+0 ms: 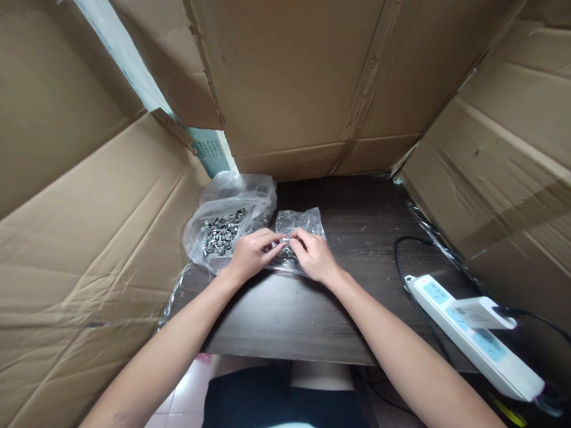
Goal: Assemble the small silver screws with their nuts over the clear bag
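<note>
Both hands meet over the dark table, pinching a small shiny metal part point(284, 240) between them. My left hand point(254, 252) holds its left end with thumb and fingertips. On its right end, my right hand point(313, 254) closes thumb and index finger. Beneath and behind the hands lies a small clear plastic bag point(312, 221) with small metal pieces partly hidden by the fingers. Left of it, a larger open plastic bag point(263, 189) holds several metal screw-like pieces point(222, 233).
Cardboard panels point(303, 77) enclose the dark wooden table point(294, 315) at the back and both sides. At the right, a white power strip point(473, 336) carries a plugged-in white adapter point(482, 313). A black cable point(397, 255) curves beside it.
</note>
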Action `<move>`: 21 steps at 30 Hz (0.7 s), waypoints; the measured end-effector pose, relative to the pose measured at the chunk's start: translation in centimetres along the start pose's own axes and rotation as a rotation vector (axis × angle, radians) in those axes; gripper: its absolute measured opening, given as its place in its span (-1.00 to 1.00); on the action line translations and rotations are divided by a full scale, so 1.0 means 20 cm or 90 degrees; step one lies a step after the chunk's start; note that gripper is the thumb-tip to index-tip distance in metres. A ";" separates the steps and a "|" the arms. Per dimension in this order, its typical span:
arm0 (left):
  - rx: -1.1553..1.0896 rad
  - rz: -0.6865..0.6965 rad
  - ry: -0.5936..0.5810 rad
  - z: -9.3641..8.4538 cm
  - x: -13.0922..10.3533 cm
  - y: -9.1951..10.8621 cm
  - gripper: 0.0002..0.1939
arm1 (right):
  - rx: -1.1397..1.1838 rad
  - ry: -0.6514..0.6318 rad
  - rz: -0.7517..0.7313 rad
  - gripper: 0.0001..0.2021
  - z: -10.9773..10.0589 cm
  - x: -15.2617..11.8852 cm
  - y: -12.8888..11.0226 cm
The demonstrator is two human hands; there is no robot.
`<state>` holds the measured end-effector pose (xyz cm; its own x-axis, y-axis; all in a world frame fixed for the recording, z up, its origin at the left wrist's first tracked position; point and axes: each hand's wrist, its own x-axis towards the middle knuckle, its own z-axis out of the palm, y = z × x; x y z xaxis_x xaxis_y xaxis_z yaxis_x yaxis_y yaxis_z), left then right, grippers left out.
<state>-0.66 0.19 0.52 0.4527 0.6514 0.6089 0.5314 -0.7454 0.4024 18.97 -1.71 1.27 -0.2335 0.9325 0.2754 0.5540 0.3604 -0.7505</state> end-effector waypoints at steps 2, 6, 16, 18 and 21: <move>0.000 0.000 0.000 0.00 0.00 0.00 -0.79 | 0.002 0.000 0.000 -0.87 0.00 0.00 0.00; 0.000 0.003 0.004 0.00 0.00 0.00 -0.80 | 0.002 0.000 -0.006 -0.91 0.01 0.00 0.01; -0.002 0.021 0.009 0.01 0.00 0.00 -0.82 | 0.011 -0.013 -0.008 -0.89 0.01 0.00 0.01; 0.001 0.025 0.010 0.01 0.00 -0.01 -0.82 | 0.013 -0.012 -0.009 -0.88 0.01 0.00 0.01; 0.005 0.027 0.014 0.01 0.00 -0.01 -0.82 | 0.014 -0.012 -0.008 -0.88 0.01 0.00 0.01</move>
<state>-0.68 0.34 0.27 0.4598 0.6154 0.6402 0.5176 -0.7716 0.3699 18.91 -1.65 0.89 -0.2551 0.9272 0.2744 0.5334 0.3717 -0.7598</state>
